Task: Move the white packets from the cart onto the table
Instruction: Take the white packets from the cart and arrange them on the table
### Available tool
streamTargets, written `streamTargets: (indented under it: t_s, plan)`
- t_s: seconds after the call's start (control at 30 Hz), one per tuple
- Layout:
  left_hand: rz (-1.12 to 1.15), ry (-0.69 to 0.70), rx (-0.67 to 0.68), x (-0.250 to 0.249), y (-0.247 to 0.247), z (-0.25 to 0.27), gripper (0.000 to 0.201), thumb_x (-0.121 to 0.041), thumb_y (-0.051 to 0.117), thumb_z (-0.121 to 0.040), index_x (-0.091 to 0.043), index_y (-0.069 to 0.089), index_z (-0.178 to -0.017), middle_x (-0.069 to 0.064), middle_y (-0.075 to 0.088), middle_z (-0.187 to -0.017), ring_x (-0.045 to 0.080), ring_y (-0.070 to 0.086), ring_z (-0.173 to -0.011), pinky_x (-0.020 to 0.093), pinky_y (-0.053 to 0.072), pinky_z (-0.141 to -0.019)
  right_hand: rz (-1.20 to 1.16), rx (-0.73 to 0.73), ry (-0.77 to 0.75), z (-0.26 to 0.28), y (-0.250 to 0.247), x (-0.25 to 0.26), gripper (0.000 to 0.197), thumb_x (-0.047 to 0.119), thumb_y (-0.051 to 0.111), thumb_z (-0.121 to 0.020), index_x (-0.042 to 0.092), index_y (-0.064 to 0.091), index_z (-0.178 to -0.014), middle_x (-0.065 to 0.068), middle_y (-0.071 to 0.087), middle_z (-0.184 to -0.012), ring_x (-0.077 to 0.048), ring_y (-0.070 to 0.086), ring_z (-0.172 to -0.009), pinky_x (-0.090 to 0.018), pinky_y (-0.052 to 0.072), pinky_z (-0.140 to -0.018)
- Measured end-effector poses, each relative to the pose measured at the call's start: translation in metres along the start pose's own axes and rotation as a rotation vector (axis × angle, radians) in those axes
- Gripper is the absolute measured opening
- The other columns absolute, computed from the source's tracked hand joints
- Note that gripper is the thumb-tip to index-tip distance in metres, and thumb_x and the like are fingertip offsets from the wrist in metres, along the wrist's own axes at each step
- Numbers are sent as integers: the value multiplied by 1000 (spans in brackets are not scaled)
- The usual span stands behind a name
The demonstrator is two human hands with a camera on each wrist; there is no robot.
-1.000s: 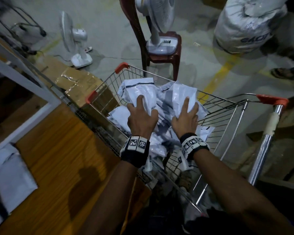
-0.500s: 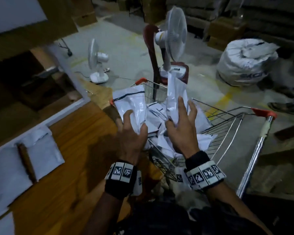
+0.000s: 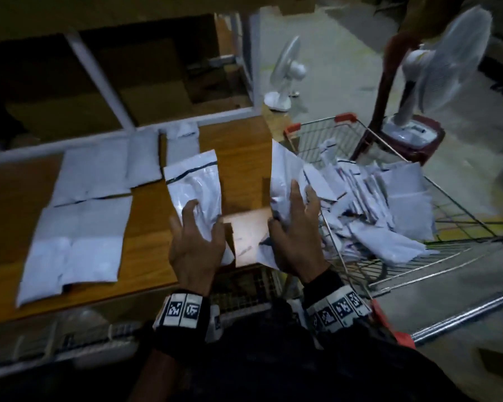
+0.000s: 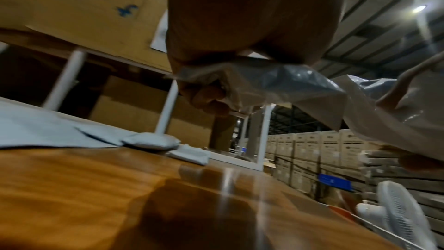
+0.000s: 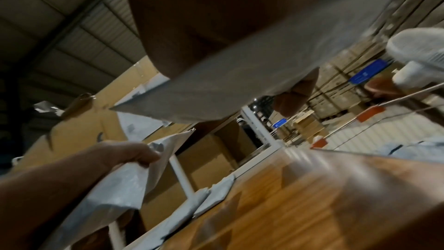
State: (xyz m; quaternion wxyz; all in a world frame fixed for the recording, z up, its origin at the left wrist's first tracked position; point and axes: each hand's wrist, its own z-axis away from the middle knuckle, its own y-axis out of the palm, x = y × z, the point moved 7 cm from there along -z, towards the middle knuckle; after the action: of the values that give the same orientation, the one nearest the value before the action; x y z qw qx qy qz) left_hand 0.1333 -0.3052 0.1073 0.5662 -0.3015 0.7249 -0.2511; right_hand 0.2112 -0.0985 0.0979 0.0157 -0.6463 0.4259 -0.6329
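Wooden worktop (image 3: 241,146) is being overhung by two white packets, each gripped by curled fingers: one packet (image 3: 196,192) by the left hand (image 3: 196,248), another (image 3: 285,181) by the right hand (image 3: 295,236). More packets (image 3: 389,210) are lying in the cart (image 3: 462,204) beside the worktop.

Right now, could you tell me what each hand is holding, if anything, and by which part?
Each holds one white packet above the table: the left hand grips its packet by the lower end, and the right hand grips its packet by the lower part.
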Motion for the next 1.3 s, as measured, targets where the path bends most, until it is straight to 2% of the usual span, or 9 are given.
streamTargets:
  t_s: [0.17,0.33,0.5,0.6,0.73,0.8,0.87,1.07,1.3]
  plan:
    - [-47,-171,-64,62,-46,14,53,-42,63,-88,-31,43,-136,11,39,-130,36,49,-113,42,46,-87,-25,85,-85,12,36,39,78,33,54,-91,30,13,-157,-10,1,-162,-31,19,-146,-39,32,-109]
    - [-134,-186,-89,102,-62,5,51,-46,63,-87,-29,47,-133,15,42,-122,38,46,-111,46,48,-87,-7,134,-104,22,67,62,78,42,47,-88,31,12,-157,-8,1,-162,-35,24,-143,-49,38,-108]
    - [-302,-108,-29,128,-52,-28,51,-44,65,-84,-24,52,-129,20,47,-118,40,46,-107,48,43,-91,6,108,-53,25,97,73,79,42,48,-88,29,12,-157,-13,2,-162,-37,25,-142,-48,38,-107]
    - [-368,-16,16,146,-40,-52,50,-47,64,-82,-23,56,-125,21,46,-125,40,43,-114,48,40,-92,13,83,-34,26,115,85,80,42,47,-88,25,11,-158,-20,3,-161,-41,25,-142,-51,36,-108]
    - [-476,50,203,170,-16,-73,61,-59,52,-85,-24,50,-134,20,18,-154,41,18,-138,52,25,-106,23,69,6,32,143,94,80,41,45,-87,25,11,-157,-21,6,-159,-42,23,-142,-56,36,-107]
    - [-462,71,288,182,-4,-73,70,-64,49,-87,-27,37,-145,12,-4,-163,37,-2,-148,54,14,-114,42,66,17,36,154,96,80,42,45,-87,24,11,-157,-20,7,-159,-41,21,-143,-55,36,-108]
    - [-449,78,347,191,7,-68,79,-70,38,-90,-29,20,-155,5,-12,-165,29,-12,-151,56,7,-117,55,51,43,38,161,96,80,39,48,-88,24,12,-158,-18,6,-160,-42,21,-143,-54,35,-109]
    - [-393,28,404,198,10,-71,67,-63,18,-99,-32,8,-157,4,-4,-166,26,-3,-152,55,3,-118,72,27,110,39,175,93,79,31,53,-92,26,10,-158,-12,5,-162,-41,21,-144,-51,34,-111]
    - [-375,2,390,189,3,-83,59,-53,30,-101,-31,18,-154,7,8,-165,28,7,-151,55,14,-115,110,68,116,40,182,92,78,29,53,-93,25,8,-158,-14,3,-162,-42,23,-143,-53,38,-109]
